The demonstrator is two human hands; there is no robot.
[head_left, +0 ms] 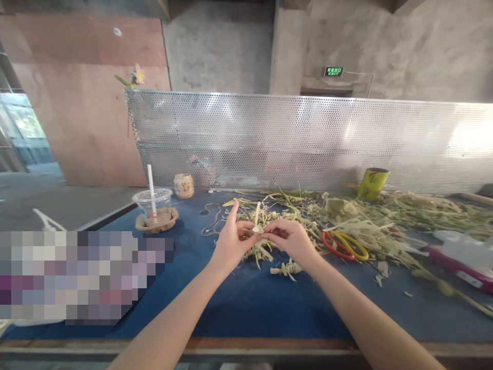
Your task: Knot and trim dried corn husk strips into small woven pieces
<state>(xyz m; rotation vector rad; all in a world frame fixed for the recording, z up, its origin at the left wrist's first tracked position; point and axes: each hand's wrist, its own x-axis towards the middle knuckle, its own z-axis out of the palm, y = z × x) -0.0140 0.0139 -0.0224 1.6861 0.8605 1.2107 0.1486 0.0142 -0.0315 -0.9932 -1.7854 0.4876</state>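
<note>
Over the blue worktop (246,308), the left hand (231,244) and right hand (292,240) meet, both pinching a small bundle of pale leaf strips (257,228) between fingertips, one strip standing upright; held raised, probably for folding. A small scrap (285,269) lies just below. Scissors (344,244) rest near the right hand. Farther off lie loose leaves (385,216), a lidded cup (153,203) and a tape roll (372,183).

Concrete walls (404,46), perforated metal screen (308,139)
</note>
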